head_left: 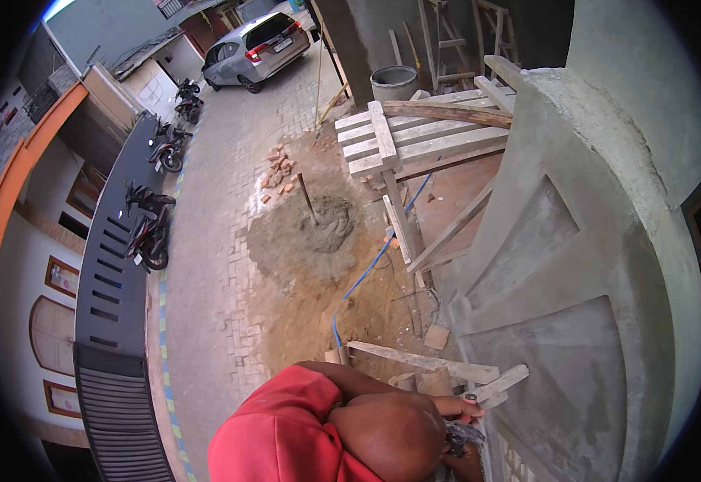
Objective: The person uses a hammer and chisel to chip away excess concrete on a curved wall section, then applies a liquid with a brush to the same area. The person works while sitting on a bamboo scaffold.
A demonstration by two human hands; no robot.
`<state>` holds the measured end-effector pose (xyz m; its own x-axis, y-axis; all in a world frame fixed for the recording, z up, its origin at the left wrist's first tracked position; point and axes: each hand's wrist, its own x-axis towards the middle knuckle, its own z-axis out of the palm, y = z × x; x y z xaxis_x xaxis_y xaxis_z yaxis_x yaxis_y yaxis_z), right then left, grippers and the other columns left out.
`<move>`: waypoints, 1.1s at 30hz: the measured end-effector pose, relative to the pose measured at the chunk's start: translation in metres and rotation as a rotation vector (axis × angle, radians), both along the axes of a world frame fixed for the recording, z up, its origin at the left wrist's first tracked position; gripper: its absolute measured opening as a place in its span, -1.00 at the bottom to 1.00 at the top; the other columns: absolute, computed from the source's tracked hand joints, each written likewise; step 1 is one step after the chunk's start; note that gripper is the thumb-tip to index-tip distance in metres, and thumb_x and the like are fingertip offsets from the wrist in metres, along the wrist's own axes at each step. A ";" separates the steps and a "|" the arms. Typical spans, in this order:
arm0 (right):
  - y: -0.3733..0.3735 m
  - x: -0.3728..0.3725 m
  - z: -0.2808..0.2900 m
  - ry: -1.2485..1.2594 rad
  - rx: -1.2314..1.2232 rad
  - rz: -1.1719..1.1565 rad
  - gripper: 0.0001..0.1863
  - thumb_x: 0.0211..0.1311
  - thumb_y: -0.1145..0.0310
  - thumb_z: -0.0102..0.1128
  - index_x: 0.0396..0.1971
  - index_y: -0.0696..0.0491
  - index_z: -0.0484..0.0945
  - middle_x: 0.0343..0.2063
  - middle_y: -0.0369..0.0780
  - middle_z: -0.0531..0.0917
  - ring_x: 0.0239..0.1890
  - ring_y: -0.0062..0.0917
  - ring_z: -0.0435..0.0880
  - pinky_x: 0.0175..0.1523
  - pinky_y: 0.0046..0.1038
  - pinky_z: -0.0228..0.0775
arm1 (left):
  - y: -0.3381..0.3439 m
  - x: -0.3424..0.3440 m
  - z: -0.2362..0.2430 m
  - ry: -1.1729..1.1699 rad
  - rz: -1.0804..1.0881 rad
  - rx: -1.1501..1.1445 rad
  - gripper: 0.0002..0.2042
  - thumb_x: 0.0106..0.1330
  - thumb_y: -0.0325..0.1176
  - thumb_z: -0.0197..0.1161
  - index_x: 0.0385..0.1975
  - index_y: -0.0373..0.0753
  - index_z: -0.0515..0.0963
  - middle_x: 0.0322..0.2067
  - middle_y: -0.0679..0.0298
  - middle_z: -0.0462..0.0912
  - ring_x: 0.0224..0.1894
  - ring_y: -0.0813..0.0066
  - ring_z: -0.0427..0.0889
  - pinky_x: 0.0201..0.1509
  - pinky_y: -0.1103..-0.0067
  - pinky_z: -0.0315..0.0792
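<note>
Beyond my bent knee [387,434] and red clothing [274,426], my left hand [456,408] is closed around a small tool [469,398] with a dark rounded handle end; its exact kind is hard to make out. A grey, cement-smeared piece [464,435] shows just below that fist, apparently part of the same tool. Lower down, my right hand [467,463] is mostly hidden by the knee, and its fingers do not show clearly. Close to the left hand, pale wooden battens [501,387] lie against the grey plastered wall [555,377].
A wooden plank trestle [415,143] stands ahead. Left of it, a stick [306,197] rises from a wet mortar heap [326,225]; broken bricks [277,173] lie behind. A blue hose [379,257] crosses the sand [306,325]. Motorcycles [151,229] and a silver car [256,50] line the paved lane.
</note>
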<state>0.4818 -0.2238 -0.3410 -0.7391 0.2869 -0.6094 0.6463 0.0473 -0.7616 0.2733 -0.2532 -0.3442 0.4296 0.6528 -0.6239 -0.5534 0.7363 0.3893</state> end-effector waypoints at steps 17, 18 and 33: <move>0.000 -0.002 0.000 -0.009 0.009 0.047 -0.71 0.22 0.34 0.08 -0.07 0.06 0.46 -0.17 -0.21 0.53 -0.15 -0.50 0.47 -0.07 -0.39 0.32 | -0.008 0.005 -0.032 -0.012 -0.010 -0.026 -0.67 0.15 0.00 0.32 -0.29 -0.09 0.51 -0.33 0.45 0.53 -0.21 0.63 0.40 -0.04 0.57 0.29; 0.000 -0.002 0.000 -0.007 0.010 0.048 -0.72 0.22 0.33 0.09 -0.07 0.06 0.47 -0.18 -0.21 0.53 -0.16 -0.50 0.48 -0.08 -0.39 0.32 | -0.008 0.006 -0.035 -0.020 -0.006 -0.028 -0.67 0.14 0.01 0.32 -0.29 -0.09 0.51 -0.33 0.45 0.52 -0.21 0.62 0.39 -0.03 0.58 0.27; 0.000 -0.002 0.014 0.003 0.082 0.118 -0.77 0.16 0.33 0.17 -0.19 0.05 0.57 -0.33 -0.22 0.61 -0.29 -0.49 0.54 -0.20 -0.38 0.38 | -0.012 0.008 -0.053 -0.044 -0.049 0.042 -0.73 0.19 -0.08 0.29 -0.32 -0.12 0.50 -0.38 0.41 0.51 -0.28 0.56 0.46 -0.16 0.53 0.38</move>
<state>0.4797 -0.2234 -0.3274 -0.7724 0.2462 -0.5855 0.6304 0.1852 -0.7539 0.2809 -0.2649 -0.3969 0.4883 0.6554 -0.5762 -0.5341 0.7466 0.3966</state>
